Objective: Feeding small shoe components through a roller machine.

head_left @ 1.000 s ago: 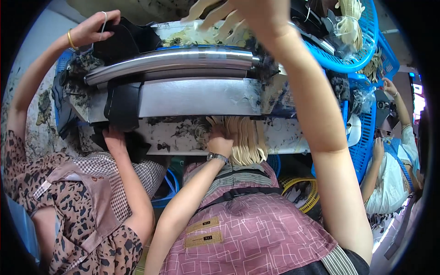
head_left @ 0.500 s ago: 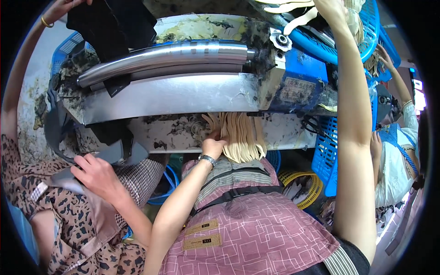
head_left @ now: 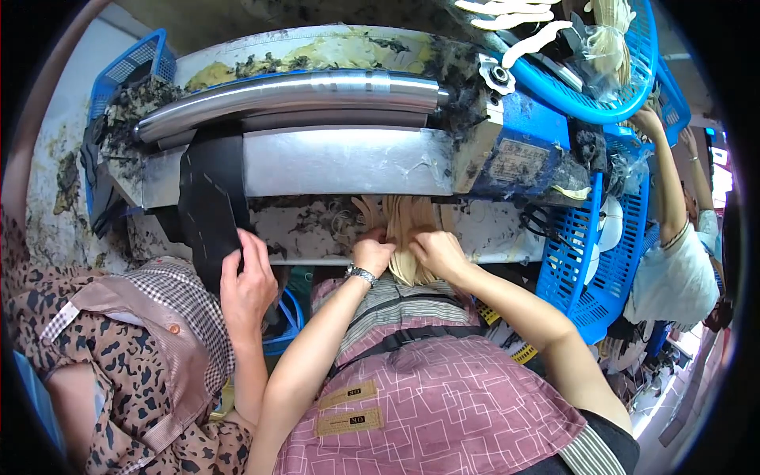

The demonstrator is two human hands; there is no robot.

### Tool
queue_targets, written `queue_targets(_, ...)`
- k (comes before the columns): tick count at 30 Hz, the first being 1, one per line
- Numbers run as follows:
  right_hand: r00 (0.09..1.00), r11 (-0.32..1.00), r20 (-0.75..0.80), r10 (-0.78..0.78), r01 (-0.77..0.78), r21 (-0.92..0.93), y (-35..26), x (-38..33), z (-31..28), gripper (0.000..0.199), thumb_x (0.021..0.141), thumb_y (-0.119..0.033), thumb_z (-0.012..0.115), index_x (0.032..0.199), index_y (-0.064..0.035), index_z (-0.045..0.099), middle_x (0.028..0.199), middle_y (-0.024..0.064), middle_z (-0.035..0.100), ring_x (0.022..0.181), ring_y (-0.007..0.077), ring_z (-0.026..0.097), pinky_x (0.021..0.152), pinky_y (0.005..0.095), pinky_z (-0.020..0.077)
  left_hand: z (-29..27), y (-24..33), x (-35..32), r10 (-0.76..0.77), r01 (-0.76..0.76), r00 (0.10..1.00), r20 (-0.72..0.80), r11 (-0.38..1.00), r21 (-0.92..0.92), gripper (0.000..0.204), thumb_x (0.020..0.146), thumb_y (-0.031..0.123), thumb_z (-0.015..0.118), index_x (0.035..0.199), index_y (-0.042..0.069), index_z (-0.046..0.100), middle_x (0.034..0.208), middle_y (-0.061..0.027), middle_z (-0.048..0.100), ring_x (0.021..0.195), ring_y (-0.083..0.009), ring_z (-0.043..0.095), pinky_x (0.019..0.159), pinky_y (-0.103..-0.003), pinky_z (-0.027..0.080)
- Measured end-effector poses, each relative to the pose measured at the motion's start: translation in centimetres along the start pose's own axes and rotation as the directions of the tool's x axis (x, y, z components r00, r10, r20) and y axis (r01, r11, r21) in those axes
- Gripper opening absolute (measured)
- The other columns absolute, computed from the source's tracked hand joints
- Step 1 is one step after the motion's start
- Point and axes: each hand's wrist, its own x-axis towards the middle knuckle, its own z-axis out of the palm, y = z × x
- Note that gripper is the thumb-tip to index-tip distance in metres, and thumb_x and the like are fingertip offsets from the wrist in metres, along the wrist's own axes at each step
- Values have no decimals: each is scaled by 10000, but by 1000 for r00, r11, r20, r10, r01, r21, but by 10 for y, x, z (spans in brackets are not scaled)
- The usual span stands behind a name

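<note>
A bundle of long cream strips (head_left: 405, 226) lies on the ledge under the machine, its near ends hanging over the edge toward my apron. My left hand (head_left: 372, 255), with a metal watch on the wrist, is closed on the bundle's left side. From the right, my right hand (head_left: 440, 252) grips the same strips, fingers bent and pressed together. What lies beneath the fingers is hidden. More wavy cream strips (head_left: 534, 43) rest at the top right by the blue basket.
Before me stands a roller machine (head_left: 301, 99) with a metal plate (head_left: 348, 162). At left, a co-worker's hand (head_left: 249, 277) touches a black sheet (head_left: 212, 190) hanging from the rollers. Blue baskets (head_left: 584, 261) stand at right, near another person's arm (head_left: 673, 190).
My right hand has come down from the upper-right basket to the strip bundle; my left stays there. The co-worker's black sheet has come down over the plate, and their near hand has moved to it.
</note>
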Motion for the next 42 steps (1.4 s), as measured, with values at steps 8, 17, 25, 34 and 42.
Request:
queue_targets(8,995,984,-82,49,-62,-168,21,3,36,185,687,-169,572,794,-19,564,676,204,573,614,339,578,557,433,469,16,11,-6,91,-29,985,-148,926,376,313,623,280,564,768,8,618,673,-233,565,669,-358,576,632,-412,464)
queue_targets(17,964,932,-184,191,-119,341,-7,2,24,198,644,-210,563,672,-15,578,638,215,564,611,307,589,588,374,466,-38,-2,-27,36,-28,997,-66,994,110,165,735,105,552,837,-25,551,665,-121,607,624,-191,597,564,-316,452)
queue_targets(25,971,42,220,94,-225,974,-43,-13,-14,205,743,-107,644,881,-2,535,656,1,530,516,42,474,423,169,370,-54,40,-66,93,106,975,203,609,-786,241,800,11,549,1034,-25,506,940,-57,588,806,-93,561,707,-214,454)
queue_targets(34,978,432,-142,150,65,900,-71,-10,-44,183,773,-144,623,864,10,589,675,-12,520,570,54,456,517,187,386,-70,84,-71,188,-133,982,13,742,-658,279,796,49,566,1063,0,499,961,-43,559,829,-96,532,721,-224,437)
queue_targets(42,992,159,-77,99,60,985,-81,0,-65,167,811,-123,576,919,5,575,771,-1,566,654,37,489,560,178,409,-89,102,-71,133,-42,989,62,665,-746,181,790,43,557,958,-24,570,864,-29,597,743,-65,538,667,-205,441)
